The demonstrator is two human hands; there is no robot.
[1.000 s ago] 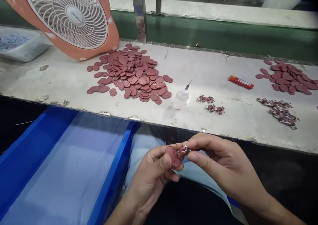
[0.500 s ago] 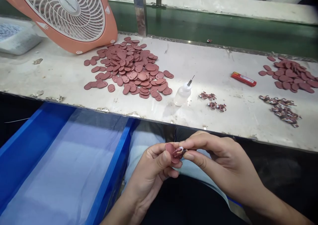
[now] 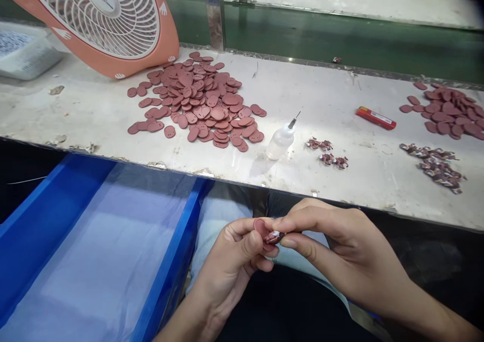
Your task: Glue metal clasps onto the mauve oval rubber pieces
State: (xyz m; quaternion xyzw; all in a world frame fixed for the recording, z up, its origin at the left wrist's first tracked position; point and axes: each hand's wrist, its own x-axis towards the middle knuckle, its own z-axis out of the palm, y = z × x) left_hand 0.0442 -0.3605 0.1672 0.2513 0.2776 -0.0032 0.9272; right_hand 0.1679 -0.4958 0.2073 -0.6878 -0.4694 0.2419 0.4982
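Observation:
Below the table's front edge, over my lap, my left hand [image 3: 232, 259] pinches a reddish-brown oval disc [image 3: 260, 226] between thumb and fingers. My right hand [image 3: 333, 251] presses a small brown-and-white figure piece [image 3: 273, 237] against that disc with thumb and forefinger. Both hands are closed and touch each other at the fingertips. A big heap of the same oval discs [image 3: 200, 105] lies on the white table [image 3: 321, 100] ahead to the left. A clear squeeze bottle with a needle tip [image 3: 280, 141] lies beside the heap.
An orange fan [image 3: 109, 19] leans at the back left, beside a white tray [image 3: 22, 52]. A red lighter [image 3: 375, 118], a few small figure pieces [image 3: 327, 153], a larger heap of them [image 3: 436, 165] and a second disc heap [image 3: 449, 111] lie right. A plastic-lined blue bin [image 3: 94, 251] sits at lower left.
My view has shifted slightly, so the table sits a little lower and left. My hands stay together on the disc and small piece, the right fingers pressing closer onto it.

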